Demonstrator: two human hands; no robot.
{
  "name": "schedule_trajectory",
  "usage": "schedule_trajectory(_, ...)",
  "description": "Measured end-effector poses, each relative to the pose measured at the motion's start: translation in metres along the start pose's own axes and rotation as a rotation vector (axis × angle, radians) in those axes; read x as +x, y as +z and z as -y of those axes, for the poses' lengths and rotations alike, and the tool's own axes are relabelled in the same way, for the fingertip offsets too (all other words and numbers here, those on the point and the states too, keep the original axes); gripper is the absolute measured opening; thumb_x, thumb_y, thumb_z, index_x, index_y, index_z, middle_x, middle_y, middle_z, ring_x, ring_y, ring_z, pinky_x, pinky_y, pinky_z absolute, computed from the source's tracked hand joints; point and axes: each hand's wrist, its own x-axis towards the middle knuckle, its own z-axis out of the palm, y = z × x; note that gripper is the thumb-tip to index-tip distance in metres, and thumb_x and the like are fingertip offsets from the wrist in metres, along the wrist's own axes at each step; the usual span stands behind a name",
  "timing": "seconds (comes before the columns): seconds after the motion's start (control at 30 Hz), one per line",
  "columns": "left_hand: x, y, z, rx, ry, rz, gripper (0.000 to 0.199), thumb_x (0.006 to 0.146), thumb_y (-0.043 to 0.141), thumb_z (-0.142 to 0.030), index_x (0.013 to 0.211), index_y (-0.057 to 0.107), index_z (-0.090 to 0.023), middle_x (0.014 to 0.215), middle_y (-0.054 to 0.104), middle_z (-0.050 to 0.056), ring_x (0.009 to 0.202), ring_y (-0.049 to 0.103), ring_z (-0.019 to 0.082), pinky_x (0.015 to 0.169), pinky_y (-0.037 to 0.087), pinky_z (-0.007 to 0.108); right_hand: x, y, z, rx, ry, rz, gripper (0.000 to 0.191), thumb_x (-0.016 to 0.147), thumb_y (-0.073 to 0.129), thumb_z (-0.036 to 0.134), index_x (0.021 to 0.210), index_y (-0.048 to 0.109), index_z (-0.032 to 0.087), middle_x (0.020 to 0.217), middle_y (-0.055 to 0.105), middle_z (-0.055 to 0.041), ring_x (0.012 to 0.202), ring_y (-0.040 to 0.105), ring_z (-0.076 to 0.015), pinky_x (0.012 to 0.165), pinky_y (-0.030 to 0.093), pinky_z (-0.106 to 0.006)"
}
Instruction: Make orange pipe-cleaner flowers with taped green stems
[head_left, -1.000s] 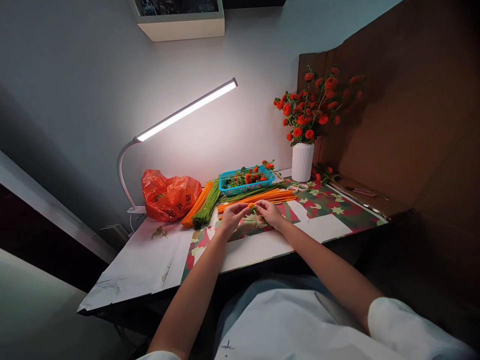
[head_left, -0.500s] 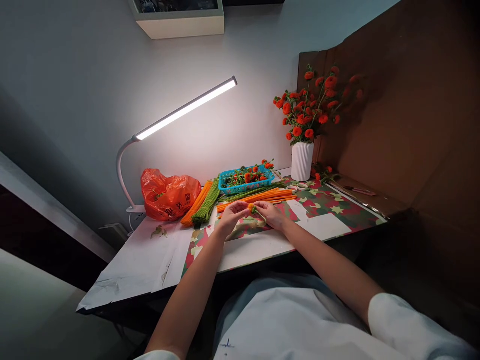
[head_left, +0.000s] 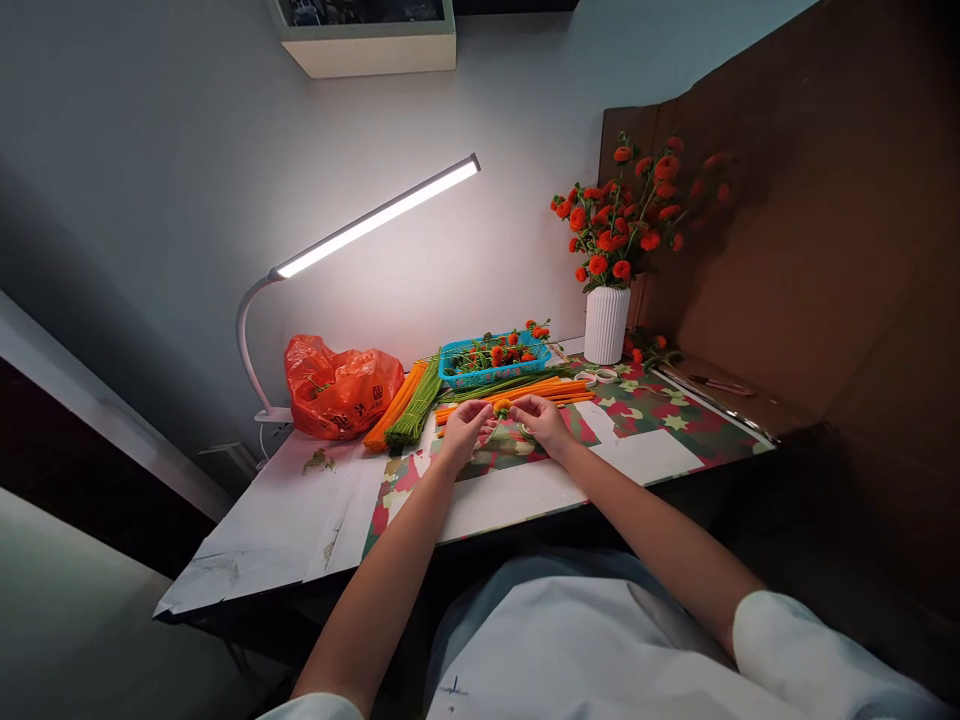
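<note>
A table (head_left: 277, 520) is white to the left of the left hand (head_left: 465, 430) and has a camouflage-patterned cover (head_left: 660, 405) beneath both hands. Left of the left hand lie green scraps (head_left: 319, 461), an orange plastic bag (head_left: 341, 390), an orange bundle (head_left: 390, 408) and a green bundle (head_left: 420, 405). Just beyond the hands are loose orange stems (head_left: 559, 390); a blue basket (head_left: 495, 376) sits farther off. Beyond the right hand (head_left: 547, 425), rightward, stands a ribbed white vase (head_left: 606, 328), with pale rings (head_left: 606, 376) nearer.

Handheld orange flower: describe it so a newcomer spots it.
Start at the lit desk lamp, then the blue basket right of its base. Nearer the camera, left hand and right hand flank the small orange flower, the only bloom held.
</note>
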Motion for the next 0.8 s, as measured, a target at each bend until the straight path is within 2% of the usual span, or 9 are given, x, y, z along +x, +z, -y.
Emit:
schedule_trajectory(0.1, 0.0002, -0.0013, -0.0009, -0.031, -0.057, 0.044, 0.048, 0.059, 0.077, -0.05, 0.087, 0.065, -0.013, 0.078, 0.068, 0.005, 0.066, 0.064, 0.014, 0.064, 0.051, 0.027, -0.0023, 0.0011, 0.0018, -0.179, -0.235, -0.025, 0.029, 0.068, 0.072, 0.047, 0.076, 0.067, 0.019, 0.084, 0.066, -0.0056, 0.082, 0.062, -0.019, 0.077, 0.052, -0.034)
schedule_trajectory(0.17, -0.0016, -0.0015, -0.0033, -0.026, -0.004, 0.103, 0.048, 0.056, 0.082, -0.042, 0.092, 0.066, -0.014, 0.085, 0.07, 0.006, 0.076, 0.066, 0.017, 0.074, 0.052, 0.03, -0.0038, 0.0014, 0.0026, -0.233, -0.321, 0.002, 0.025, 0.072, 0.07, 0.044, 0.078, 0.069, 0.02, 0.09, 0.066, -0.0064, 0.089, 0.062, -0.0199, 0.079, 0.052, -0.034)
schedule_trajectory(0.23, -0.0034, -0.0016, -0.0056, -0.034, 0.065, 0.135, 0.049, 0.053, 0.085, -0.034, 0.095, 0.067, -0.014, 0.091, 0.072, 0.007, 0.085, 0.067, 0.02, 0.082, 0.051, 0.034, -0.0047, 0.0011, 0.0032, -0.245, -0.324, 0.029, 0.024, 0.072, 0.071, 0.041, 0.085, 0.069, 0.02, 0.094, 0.067, -0.0061, 0.092, 0.063, -0.0197, 0.081, 0.053, -0.034)
schedule_trajectory(0.33, -0.0041, -0.0023, -0.0066, -0.093, 0.116, 0.15, 0.048, 0.053, 0.085, -0.028, 0.096, 0.067, -0.015, 0.097, 0.072, 0.008, 0.092, 0.066, 0.022, 0.088, 0.05, 0.038, -0.0051, -0.0004, 0.0045, -0.291, -0.294, 0.048, 0.037, 0.072, 0.072, 0.035, 0.105, 0.066, 0.021, 0.103, 0.066, -0.0058, 0.094, 0.063, -0.0188, 0.084, 0.052, -0.034)
schedule_trajectory(0.4, -0.0036, -0.003, -0.0059, -0.118, 0.119, 0.165, 0.047, 0.054, 0.084, -0.027, 0.096, 0.068, -0.015, 0.1, 0.071, 0.009, 0.093, 0.066, 0.022, 0.087, 0.05, 0.038, -0.0049, -0.0016, 0.0058, -0.347, -0.334, 0.053, 0.04, 0.071, 0.073, 0.033, 0.109, 0.065, 0.022, 0.107, 0.066, -0.0059, 0.097, 0.062, -0.0192, 0.087, 0.05, -0.034)
schedule_trajectory(0.5, -0.003, -0.0035, -0.0051, -0.102, 0.134, 0.171, 0.044, 0.055, 0.084, -0.026, 0.095, 0.069, -0.016, 0.102, 0.071, 0.009, 0.092, 0.066, 0.021, 0.083, 0.052, 0.035, -0.0041, -0.0028, 0.0067, -0.417, -0.426, 0.039, 0.033, 0.073, 0.073, 0.031, 0.103, 0.068, 0.022, 0.103, 0.066, -0.0059, 0.099, 0.061, -0.02, 0.09, 0.048, -0.035)
schedule_trajectory(0.63, -0.0046, -0.0024, -0.0069, -0.065, 0.086, 0.16, 0.043, 0.057, 0.083, -0.031, 0.096, 0.069, -0.016, 0.101, 0.07, 0.008, 0.081, 0.066, 0.017, 0.075, 0.053, 0.03, -0.003, -0.0036, 0.0041, -0.488, -0.465, 0.0, 0.025, 0.076, 0.071, 0.03, 0.099, 0.069, 0.021, 0.096, 0.067, -0.0058, 0.091, 0.061, -0.0194, 0.083, 0.049, -0.035)
schedule_trajectory(0.7, -0.0055, -0.0015, -0.0074, -0.055, 0.018, 0.15, 0.046, 0.059, 0.081, -0.036, 0.097, 0.069, -0.016, 0.094, 0.071, 0.007, 0.073, 0.066, 0.015, 0.07, 0.053, 0.029, -0.0028, -0.0036, 0.0024, -0.518, -0.479, 0.003, 0.024, 0.076, 0.071, 0.03, 0.098, 0.069, 0.021, 0.093, 0.066, -0.0054, 0.089, 0.061, -0.0191, 0.08, 0.049, -0.034)
schedule_trajectory(0.8, -0.0052, -0.0008, -0.0063, -0.035, -0.012, 0.061, 0.045, 0.054, 0.082, -0.043, 0.084, 0.069, -0.013, 0.074, 0.07, 0.005, 0.061, 0.063, 0.013, 0.064, 0.052, 0.027, -0.0031, -0.0031, 0.0012, -0.545, -0.49, 0.025, 0.022, 0.077, 0.07, 0.031, 0.097, 0.069, 0.021, 0.09, 0.066, -0.0051, 0.087, 0.06, -0.0188, 0.077, 0.049, -0.033)
